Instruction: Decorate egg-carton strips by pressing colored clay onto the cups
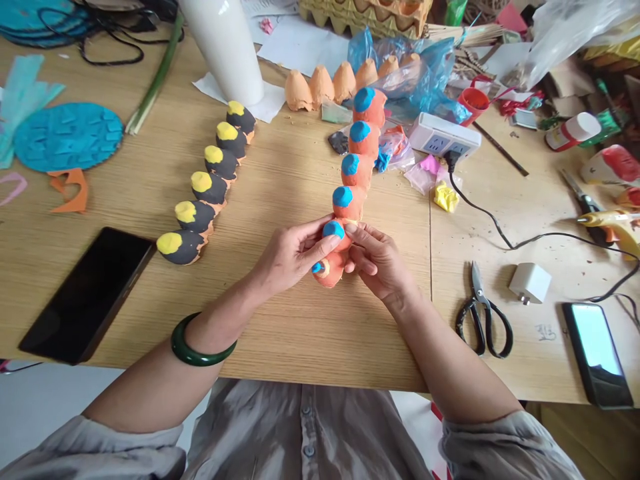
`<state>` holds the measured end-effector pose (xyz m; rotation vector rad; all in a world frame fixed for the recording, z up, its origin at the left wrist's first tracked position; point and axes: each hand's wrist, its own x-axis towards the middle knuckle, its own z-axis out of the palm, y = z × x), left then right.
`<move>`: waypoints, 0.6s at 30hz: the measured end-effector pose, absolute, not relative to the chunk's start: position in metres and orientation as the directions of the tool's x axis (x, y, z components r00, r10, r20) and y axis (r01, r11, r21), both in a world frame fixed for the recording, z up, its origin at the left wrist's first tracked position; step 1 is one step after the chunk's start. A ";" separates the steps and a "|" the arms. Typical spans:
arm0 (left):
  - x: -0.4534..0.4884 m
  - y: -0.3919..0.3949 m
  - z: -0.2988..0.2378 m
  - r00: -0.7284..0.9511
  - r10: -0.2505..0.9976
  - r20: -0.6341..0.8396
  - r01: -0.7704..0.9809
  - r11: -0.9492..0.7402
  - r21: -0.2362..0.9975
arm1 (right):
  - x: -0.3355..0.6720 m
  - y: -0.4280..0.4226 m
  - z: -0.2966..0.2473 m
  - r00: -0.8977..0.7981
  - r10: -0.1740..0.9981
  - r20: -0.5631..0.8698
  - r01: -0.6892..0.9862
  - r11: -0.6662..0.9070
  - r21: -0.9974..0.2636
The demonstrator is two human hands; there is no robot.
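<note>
An orange egg-carton strip (356, 167) with blue clay caps runs from the table's middle toward the far side. My left hand (290, 257) and my right hand (377, 260) are both closed on its near end, fingers pinching the nearest blue cap (333, 229). A small blue spot sits on the strip's front tip between my hands. To the left lies a second strip (210, 187), painted black with yellow caps. A green bangle (193, 347) circles my left wrist.
A dark phone (87, 293) lies at the near left edge. Black scissors (483, 313), a white charger (529, 282) and a lit phone (597, 353) lie on the right. A power strip (443, 137), glue gun (610, 220), white vase (225, 47) and blue paper disc (67, 137) stand farther back.
</note>
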<state>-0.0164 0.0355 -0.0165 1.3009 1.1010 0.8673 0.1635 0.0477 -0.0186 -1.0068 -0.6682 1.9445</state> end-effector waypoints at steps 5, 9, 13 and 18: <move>-0.017 0.038 -0.015 0.251 0.963 -0.102 0.106 0.078 0.991 | 0.166 0.053 -0.018 -0.355 0.804 -0.476 -0.431 -0.593 -0.680; -0.018 0.039 -0.015 0.230 0.970 -0.080 0.099 0.059 0.993 | 0.167 0.056 -0.018 -0.372 0.785 -0.495 -0.420 -0.618 -0.664; -0.018 0.038 -0.015 0.211 0.976 -0.059 0.081 0.043 0.996 | 0.167 0.056 -0.017 -0.370 0.771 -0.519 -0.402 -0.636 -0.658; -0.016 0.036 -0.014 0.135 0.987 -0.092 -0.015 0.095 0.995 | 0.166 0.056 -0.013 -0.376 0.762 -0.528 -0.390 -0.647 -0.656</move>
